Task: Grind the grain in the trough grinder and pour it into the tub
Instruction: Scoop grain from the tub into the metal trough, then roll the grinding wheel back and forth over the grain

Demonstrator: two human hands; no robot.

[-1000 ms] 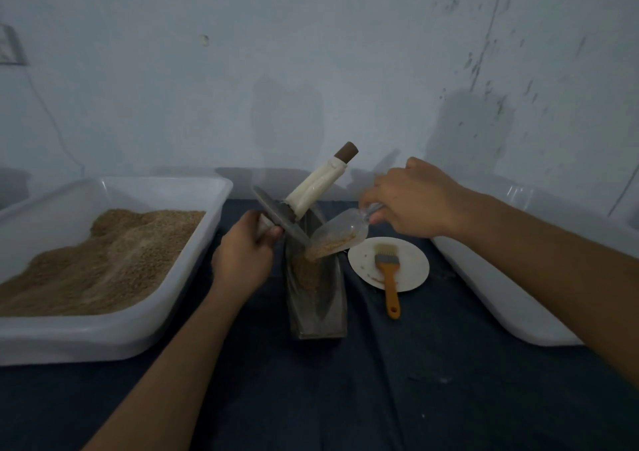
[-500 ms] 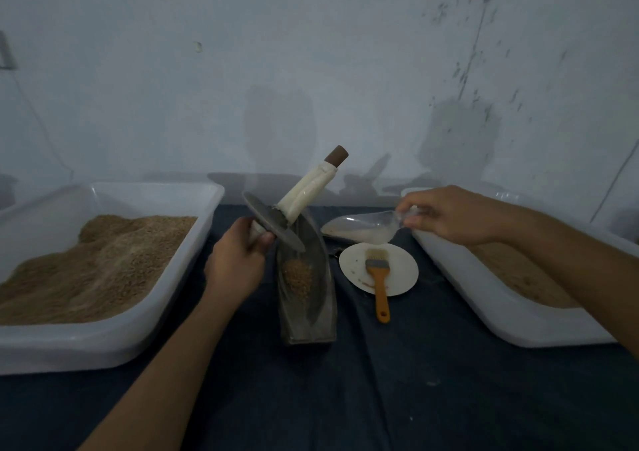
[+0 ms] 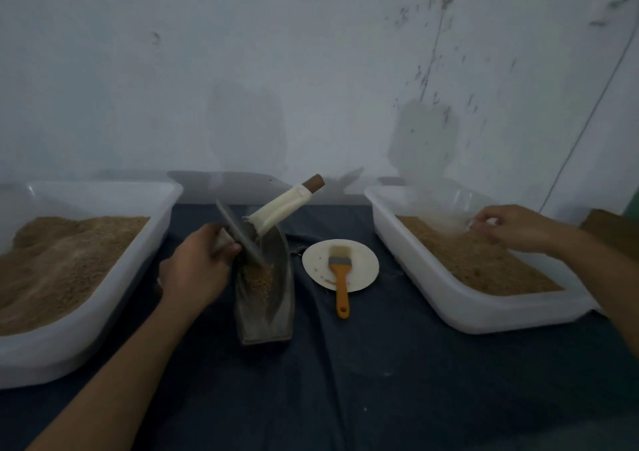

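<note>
Head view: left grip (image 3: pixel 197 271) tight around grinder wheel's handle (image 3: pixel 224 241); right grip (image 3: pixel 515 227) pinching blurred scoop (image 3: pixel 449 208), over tub (image 3: pixel 449 298).

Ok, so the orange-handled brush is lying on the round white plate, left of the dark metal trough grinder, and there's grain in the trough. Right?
Not quite. The head view shows the orange-handled brush on the round white plate to the right of the dark metal trough grinder, between it and the right white plastic tub. The grain is in the trough, as you said.
</note>
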